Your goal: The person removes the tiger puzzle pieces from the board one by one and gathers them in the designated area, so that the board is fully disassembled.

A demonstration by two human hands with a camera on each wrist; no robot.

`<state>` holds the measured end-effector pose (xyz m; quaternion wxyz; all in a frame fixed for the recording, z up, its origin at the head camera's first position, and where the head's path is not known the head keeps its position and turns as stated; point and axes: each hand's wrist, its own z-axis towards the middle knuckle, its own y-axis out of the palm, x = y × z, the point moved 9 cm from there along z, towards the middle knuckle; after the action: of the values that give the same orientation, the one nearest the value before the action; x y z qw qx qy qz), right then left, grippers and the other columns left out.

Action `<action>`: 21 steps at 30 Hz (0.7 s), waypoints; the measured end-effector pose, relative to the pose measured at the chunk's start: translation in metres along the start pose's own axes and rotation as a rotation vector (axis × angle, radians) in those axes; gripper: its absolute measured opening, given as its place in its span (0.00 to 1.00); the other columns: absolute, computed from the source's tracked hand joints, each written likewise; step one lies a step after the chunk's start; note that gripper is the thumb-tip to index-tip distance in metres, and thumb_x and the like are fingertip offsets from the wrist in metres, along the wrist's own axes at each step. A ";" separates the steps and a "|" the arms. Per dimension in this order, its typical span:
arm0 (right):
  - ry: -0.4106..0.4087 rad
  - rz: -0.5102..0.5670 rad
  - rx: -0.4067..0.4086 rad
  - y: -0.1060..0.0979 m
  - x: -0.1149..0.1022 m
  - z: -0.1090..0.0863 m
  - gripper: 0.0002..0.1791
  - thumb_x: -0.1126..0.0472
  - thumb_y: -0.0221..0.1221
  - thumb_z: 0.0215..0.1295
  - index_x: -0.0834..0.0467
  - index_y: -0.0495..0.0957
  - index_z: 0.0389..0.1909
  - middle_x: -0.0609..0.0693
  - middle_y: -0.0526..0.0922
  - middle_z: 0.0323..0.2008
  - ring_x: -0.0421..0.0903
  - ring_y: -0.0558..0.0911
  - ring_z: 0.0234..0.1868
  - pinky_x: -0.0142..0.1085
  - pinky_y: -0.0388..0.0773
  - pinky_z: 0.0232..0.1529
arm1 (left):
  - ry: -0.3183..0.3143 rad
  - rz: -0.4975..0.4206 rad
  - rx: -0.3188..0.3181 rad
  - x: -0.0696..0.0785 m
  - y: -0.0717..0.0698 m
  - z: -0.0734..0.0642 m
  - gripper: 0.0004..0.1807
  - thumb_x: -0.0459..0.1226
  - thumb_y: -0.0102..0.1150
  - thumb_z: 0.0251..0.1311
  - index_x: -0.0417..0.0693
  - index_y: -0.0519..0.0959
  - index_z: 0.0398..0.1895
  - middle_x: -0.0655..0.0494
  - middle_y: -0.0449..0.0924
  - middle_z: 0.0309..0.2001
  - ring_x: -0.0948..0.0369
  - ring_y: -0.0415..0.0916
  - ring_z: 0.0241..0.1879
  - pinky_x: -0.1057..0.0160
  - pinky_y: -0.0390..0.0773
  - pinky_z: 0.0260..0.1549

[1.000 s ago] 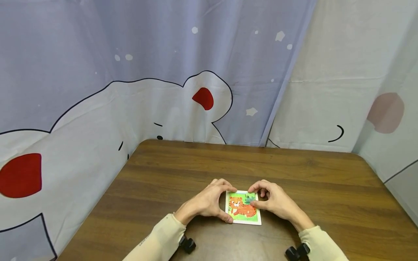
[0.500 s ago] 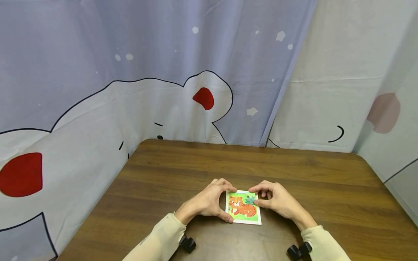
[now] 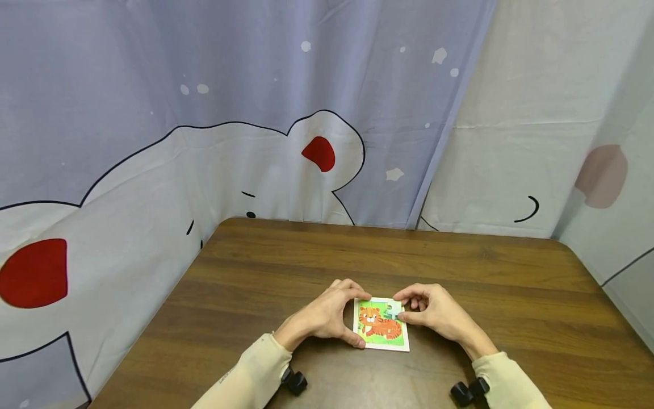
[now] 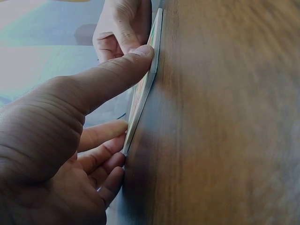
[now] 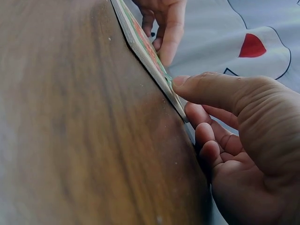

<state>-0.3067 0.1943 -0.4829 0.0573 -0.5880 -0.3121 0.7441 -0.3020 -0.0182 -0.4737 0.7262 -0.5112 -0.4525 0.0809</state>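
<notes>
The square, white-bordered puzzle (image 3: 377, 331) with an orange tiger on a green ground is clamped at its left side by the left hand (image 3: 326, 314), thumb set at the near corner and forefinger at the far edge. Its far right corner is held between thumb and forefinger of the right hand (image 3: 435, 313), beside a pale, glare-lit patch (image 3: 393, 308); whether a single piece is pinched there cannot be told. The puzzle is laid on a brown wood-grain table (image 3: 245, 289). Both forearms are covered by cream sleeves (image 3: 255, 369), and the table is backed by grey-blue and white printed cloth (image 3: 230, 68).
</notes>
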 end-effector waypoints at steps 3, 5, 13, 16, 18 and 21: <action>0.000 0.015 -0.001 0.000 0.000 0.000 0.18 0.62 0.81 0.63 0.58 0.91 0.53 0.52 0.87 0.37 0.39 0.80 0.33 0.30 0.76 0.33 | 0.000 0.000 0.002 0.000 0.000 0.000 0.53 0.51 0.96 0.39 0.52 0.82 0.74 0.61 0.78 0.67 0.61 0.68 0.68 0.57 0.72 0.72; 0.005 0.019 0.001 -0.001 0.000 0.000 0.18 0.63 0.80 0.63 0.58 0.91 0.53 0.51 0.87 0.38 0.39 0.80 0.33 0.30 0.76 0.33 | -0.001 0.002 0.003 0.000 0.000 0.000 0.53 0.51 0.96 0.39 0.52 0.82 0.74 0.61 0.78 0.67 0.61 0.68 0.68 0.57 0.72 0.72; 0.036 0.064 0.029 -0.003 0.002 0.000 0.18 0.61 0.81 0.63 0.59 0.92 0.52 0.52 0.88 0.37 0.40 0.79 0.33 0.29 0.76 0.31 | -0.001 -0.004 0.001 0.000 0.000 0.000 0.53 0.51 0.96 0.40 0.51 0.81 0.74 0.61 0.77 0.68 0.61 0.68 0.68 0.57 0.71 0.73; 0.034 0.101 0.034 -0.005 0.003 -0.001 0.17 0.62 0.80 0.64 0.60 0.92 0.52 0.54 0.89 0.39 0.40 0.80 0.34 0.28 0.77 0.33 | -0.005 -0.006 0.001 0.000 0.000 0.000 0.53 0.51 0.96 0.40 0.51 0.81 0.74 0.61 0.77 0.68 0.61 0.68 0.68 0.57 0.72 0.73; 0.030 0.119 0.033 -0.007 0.003 -0.001 0.17 0.63 0.79 0.66 0.61 0.91 0.53 0.55 0.90 0.41 0.41 0.81 0.36 0.28 0.79 0.35 | -0.007 -0.008 -0.002 0.000 0.000 0.000 0.53 0.51 0.96 0.40 0.51 0.81 0.74 0.61 0.77 0.68 0.61 0.68 0.68 0.57 0.71 0.73; 0.035 0.141 0.036 -0.012 0.004 -0.004 0.17 0.63 0.78 0.67 0.62 0.91 0.55 0.56 0.90 0.43 0.41 0.82 0.38 0.28 0.81 0.36 | -0.012 -0.010 -0.005 0.000 0.000 0.000 0.53 0.50 0.96 0.40 0.52 0.81 0.74 0.61 0.77 0.68 0.61 0.68 0.68 0.56 0.71 0.73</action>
<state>-0.3075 0.2068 -0.4802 0.0210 -0.6204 -0.2552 0.7413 -0.3016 -0.0184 -0.4739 0.7226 -0.5102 -0.4597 0.0791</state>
